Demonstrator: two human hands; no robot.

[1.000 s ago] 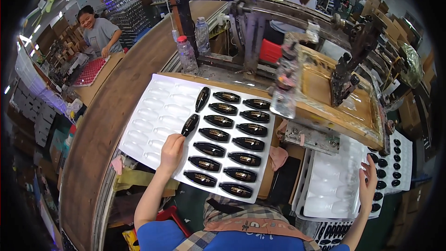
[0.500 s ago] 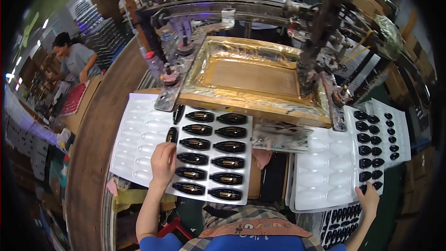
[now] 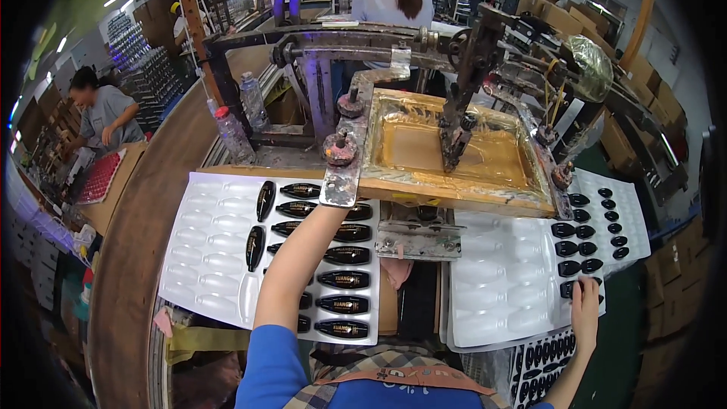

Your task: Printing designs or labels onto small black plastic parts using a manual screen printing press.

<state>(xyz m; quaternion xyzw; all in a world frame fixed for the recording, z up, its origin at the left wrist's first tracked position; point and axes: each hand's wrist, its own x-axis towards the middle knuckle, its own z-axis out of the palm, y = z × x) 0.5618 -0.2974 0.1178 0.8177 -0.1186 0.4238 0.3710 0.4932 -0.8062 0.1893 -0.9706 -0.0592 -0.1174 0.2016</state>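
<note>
My left forearm (image 3: 303, 257) reaches forward over the left white tray (image 3: 182, 257). A metal plate of the printing frame hides my left hand, so its grip cannot be seen. Dark, glossy, tapered pieces (image 3: 344, 280) with gold printing lie sideways in two columns of this tray. Beside them are two upright pieces (image 3: 254, 248) and, below these, a bare recess. At the right, my right hand (image 3: 585, 310) has its fingers bent onto a small black bottle-shaped piece (image 3: 569, 288) at the near end of the right tray (image 3: 500, 288); part of that piece is covered.
A wooden screen-printing frame (image 3: 454, 189) with an amber mesh overhangs the middle, above a metal fixture (image 3: 419, 241). A curved wooden table (image 3: 129, 280) runs along the left. Plastic bottles (image 3: 233, 135) stand beyond the left tray. Two people work farther off.
My left hand has gone forward and right, from beside the left tray's pieces to behind the metal plate. My right hand stays by the right tray's near end. The whole view has shifted.
</note>
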